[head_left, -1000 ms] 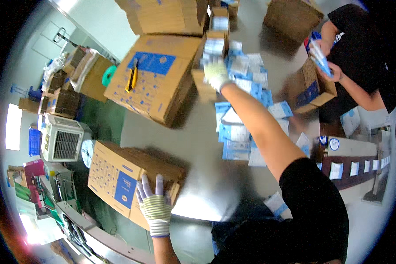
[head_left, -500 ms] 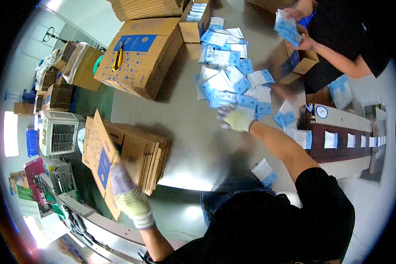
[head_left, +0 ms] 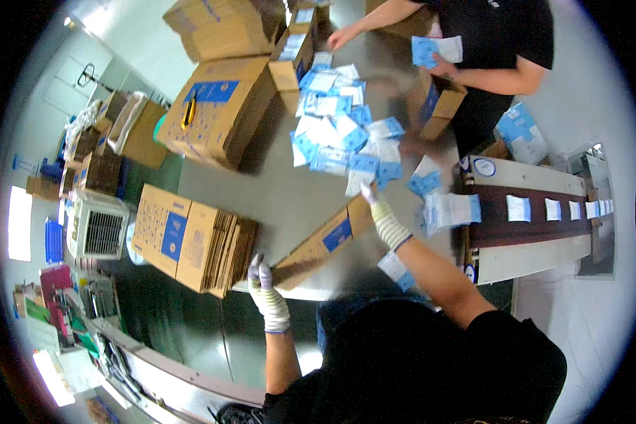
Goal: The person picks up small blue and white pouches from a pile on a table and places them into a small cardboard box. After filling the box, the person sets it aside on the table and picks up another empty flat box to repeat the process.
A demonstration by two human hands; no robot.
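Note:
A flattened brown carton (head_left: pixel 319 244) with a blue panel stands tilted over the steel table between my hands. My right hand (head_left: pixel 389 220), in a striped knit glove, has its fingers closed at the carton's upper right end. At its lower left end is my left hand (head_left: pixel 269 300), gloved alike, with fingers stretched upward, close beside the cardboard; whether it touches is hard to see. Left of that hand lies a stack of flat cartons (head_left: pixel 191 242). Beyond my right hand is a loose pile of blue and white packets (head_left: pixel 332 131).
A co-worker (head_left: pixel 498 42) across the table holds packets (head_left: pixel 437 51) over an open carton (head_left: pixel 438 113). On the right a conveyor (head_left: pixel 530 230) carries packets. A yellow cutter (head_left: pixel 189 111) lies on a large carton stack (head_left: pixel 219 106); packet-filled boxes (head_left: pixel 290 67) stand beyond.
A flat carton has moved from the left stack to the table's front middle. My left hand has come rightward; my right hand has left the packets for the carton. The co-worker reaches toward the filled boxes.

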